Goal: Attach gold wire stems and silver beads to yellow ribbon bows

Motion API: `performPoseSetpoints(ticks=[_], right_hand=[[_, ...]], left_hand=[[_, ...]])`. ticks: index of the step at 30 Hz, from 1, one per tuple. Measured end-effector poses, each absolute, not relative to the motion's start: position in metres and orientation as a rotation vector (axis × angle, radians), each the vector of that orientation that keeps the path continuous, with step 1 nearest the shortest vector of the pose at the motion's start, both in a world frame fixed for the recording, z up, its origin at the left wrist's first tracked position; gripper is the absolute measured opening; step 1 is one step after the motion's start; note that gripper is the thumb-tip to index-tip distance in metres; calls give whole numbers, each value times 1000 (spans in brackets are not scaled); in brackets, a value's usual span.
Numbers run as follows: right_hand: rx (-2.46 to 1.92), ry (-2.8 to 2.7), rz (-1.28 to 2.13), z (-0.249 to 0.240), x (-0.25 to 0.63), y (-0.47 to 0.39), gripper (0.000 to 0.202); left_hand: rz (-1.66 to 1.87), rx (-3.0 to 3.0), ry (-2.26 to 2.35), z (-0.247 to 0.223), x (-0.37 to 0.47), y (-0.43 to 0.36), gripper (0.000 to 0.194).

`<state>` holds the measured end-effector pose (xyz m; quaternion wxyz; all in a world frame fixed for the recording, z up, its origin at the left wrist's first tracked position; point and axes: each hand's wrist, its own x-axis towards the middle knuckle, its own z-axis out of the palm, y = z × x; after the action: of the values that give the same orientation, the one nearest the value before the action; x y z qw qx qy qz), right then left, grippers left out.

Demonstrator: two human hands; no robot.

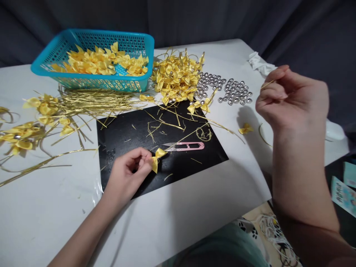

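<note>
Yellow ribbon bow is sitting over the black mat on the white counter, the left hand pinching it between thumb and fingers. Raised at the right, the right hand is gripping a thin gold strand in its fingertips. Pink-handled thread snips are lying just beside the bow, while a blue basket is holding more yellow bows beyond the mat, near silver beads.

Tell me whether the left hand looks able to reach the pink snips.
Probably yes: the pink snips lie on the black mat near the left hand, handles uncovered. Its fingers pinch a yellow bow, though, so it would likely need to free them first.
</note>
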<state>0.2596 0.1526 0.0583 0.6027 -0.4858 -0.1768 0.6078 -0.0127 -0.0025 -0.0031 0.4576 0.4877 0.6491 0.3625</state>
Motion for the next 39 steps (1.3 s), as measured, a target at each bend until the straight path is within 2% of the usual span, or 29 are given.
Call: performPoseSetpoints(ticks=[4, 9, 15, 17, 21, 24, 27, 31, 39], right_hand=[[-1119, -306, 1344, 65, 267, 153, 55], [-1083, -338, 1296, 69, 272, 150, 63], [-1114, -581, 1153, 54, 307, 172, 43], [-1124, -639, 1145, 53, 309, 175, 43], [-1147, -570, 996, 56, 280, 161, 46], [-980, -802, 846, 50, 243, 139, 38], [-950, -1251, 1003, 35, 209, 111, 15], [-1032, -1727, 1361, 18, 178, 75, 7], [-978, -1696, 1689, 2, 166, 53, 13]], left_hand=[[891, 1195, 1610, -3, -13, -2, 18], [865, 1218, 1606, -4, -12, -2, 18], [833, 1229, 1639, -6, -11, -1, 18], [835, 1231, 1647, -6, -11, -1, 18], [854, 1231, 1646, -5, -11, -1, 18], [887, 1216, 1633, -4, -12, -1, 17], [924, 1200, 1604, -4, -12, -1, 16], [995, 1136, 1531, -4, -12, 1, 16], [1052, 974, 1444, -2, -8, 0, 18]])
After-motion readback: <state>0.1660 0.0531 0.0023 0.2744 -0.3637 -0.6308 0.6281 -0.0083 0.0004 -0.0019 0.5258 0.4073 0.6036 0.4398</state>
